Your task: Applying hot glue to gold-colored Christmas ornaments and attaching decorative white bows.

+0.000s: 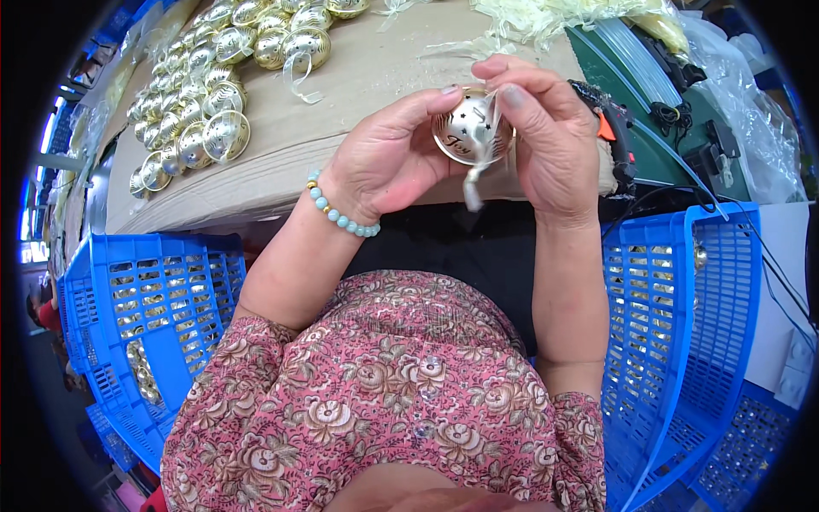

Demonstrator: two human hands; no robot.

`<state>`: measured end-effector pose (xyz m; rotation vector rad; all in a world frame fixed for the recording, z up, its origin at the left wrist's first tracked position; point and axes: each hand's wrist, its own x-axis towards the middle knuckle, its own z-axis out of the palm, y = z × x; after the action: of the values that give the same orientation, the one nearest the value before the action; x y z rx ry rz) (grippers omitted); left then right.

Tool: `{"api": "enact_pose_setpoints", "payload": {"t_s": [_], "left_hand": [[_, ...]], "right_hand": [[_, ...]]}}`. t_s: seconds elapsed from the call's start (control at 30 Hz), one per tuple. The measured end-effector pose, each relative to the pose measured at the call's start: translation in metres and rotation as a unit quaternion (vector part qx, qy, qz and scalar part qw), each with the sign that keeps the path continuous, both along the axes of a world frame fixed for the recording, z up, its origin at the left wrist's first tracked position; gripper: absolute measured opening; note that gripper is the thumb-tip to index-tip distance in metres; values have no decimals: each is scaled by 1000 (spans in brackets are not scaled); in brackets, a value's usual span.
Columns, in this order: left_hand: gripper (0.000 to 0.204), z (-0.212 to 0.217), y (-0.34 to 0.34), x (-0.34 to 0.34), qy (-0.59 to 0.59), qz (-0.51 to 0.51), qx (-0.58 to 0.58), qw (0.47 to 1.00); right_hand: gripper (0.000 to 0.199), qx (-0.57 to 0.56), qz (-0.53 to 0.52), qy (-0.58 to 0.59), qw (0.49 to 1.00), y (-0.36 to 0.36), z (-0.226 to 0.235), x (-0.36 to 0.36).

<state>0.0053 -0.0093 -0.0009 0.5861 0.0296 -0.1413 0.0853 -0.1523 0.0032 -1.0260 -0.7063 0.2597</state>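
Note:
A shiny gold bell ornament (468, 128) with dark stars and lettering is held up over the near edge of the cardboard-covered table. My left hand (397, 145) grips it from the left, thumb on its upper rim and fingers behind it. At the bell's right side, my right hand (550, 128) has thumb and index finger closed on a thin pale ribbon (493, 128) that crosses the bell. The ribbon's knotted tail (473, 186) hangs below the rim.
Many similar gold bells (223, 128) lie in rows at the left. Blue plastic crates stand at my left (162, 290) and right (648, 333). Pale ribbon bundles (546, 19) lie at the back, and a black device with an orange part (606, 128) sits by my right hand.

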Motion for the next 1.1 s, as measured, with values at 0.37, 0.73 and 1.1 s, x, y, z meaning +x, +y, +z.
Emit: {"api": "enact_pose_setpoints", "payload": {"t_s": [0.37,0.73,1.1], "left_hand": [[29,4,-7,-5,-27,-31,26,999],[32,5,-15,-4,3,-55,87,995],[26,8,-26,5,2,-42,129,991]], "right_hand": [[20,78,-17,20,997,-4,0,3],[21,83,-43,30,995,-8,-4,1],[6,-37,-139,-54,988,-21,12,-3]]}}
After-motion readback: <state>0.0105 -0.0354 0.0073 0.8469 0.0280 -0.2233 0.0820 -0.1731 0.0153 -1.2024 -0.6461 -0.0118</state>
